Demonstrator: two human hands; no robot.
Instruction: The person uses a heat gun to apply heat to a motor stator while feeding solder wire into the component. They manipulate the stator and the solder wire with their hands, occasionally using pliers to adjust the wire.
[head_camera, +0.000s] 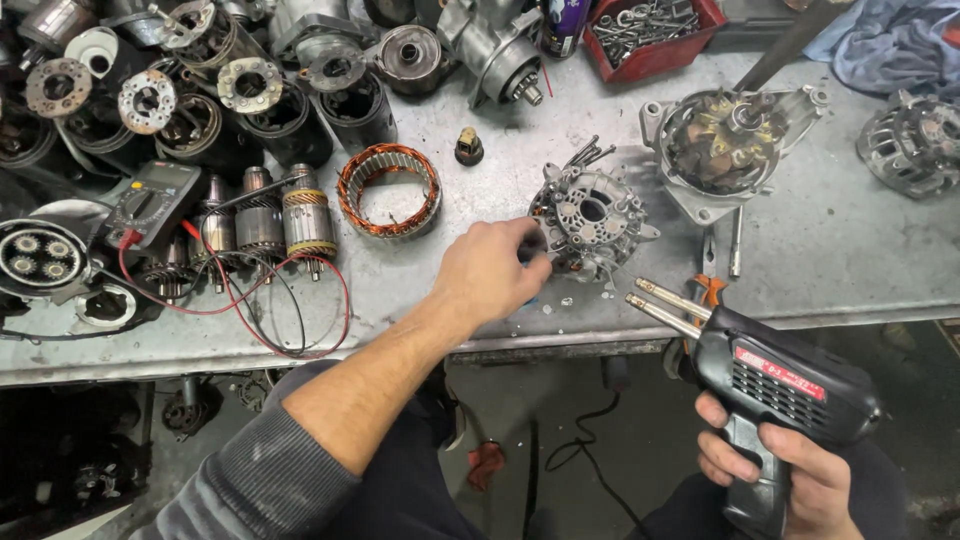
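My left hand (492, 268) reaches over the metal bench and pinches the left edge of a round grey alternator end plate (592, 218) with several bolts sticking up from it. My right hand (785, 475) grips the handle of a black soldering gun (770, 375), held off the bench's front edge, its two metal prongs pointing up-left toward the plate. A copper-wound stator ring (389, 190) lies left of the plate.
An alternator housing with its rotor (722, 145) sits right of the plate. Armatures (262, 220), a black multimeter (152, 203) with red and black leads, and many starter parts crowd the left. A red tray of bolts (650, 30) stands at the back, blue cloth (900, 45) far right.
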